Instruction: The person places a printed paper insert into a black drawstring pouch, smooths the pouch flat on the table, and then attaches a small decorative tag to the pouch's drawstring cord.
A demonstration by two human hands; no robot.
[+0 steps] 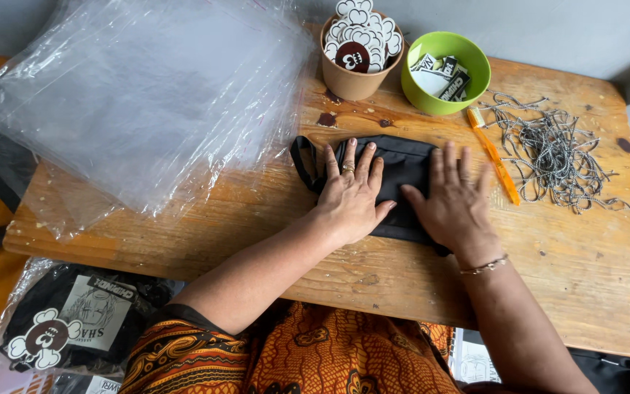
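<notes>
Both hands lie flat on a folded black cloth bag (pixel 402 164) at the centre of a wooden desk (pixel 585 277). The left hand (pixel 351 191) and right hand (pixel 455 201) press side by side, fingers (pixel 349 155) spread apart, gripping nothing. At twelve o'clock stand a tan cup of badges (pixel 359 51) and a green bowl (pixel 468 73). At three o'clock lie an orange pen (pixel 496 157) and ball chains (pixel 555 149). At ten o'clock lie clear plastic bags (pixel 140 95).
</notes>
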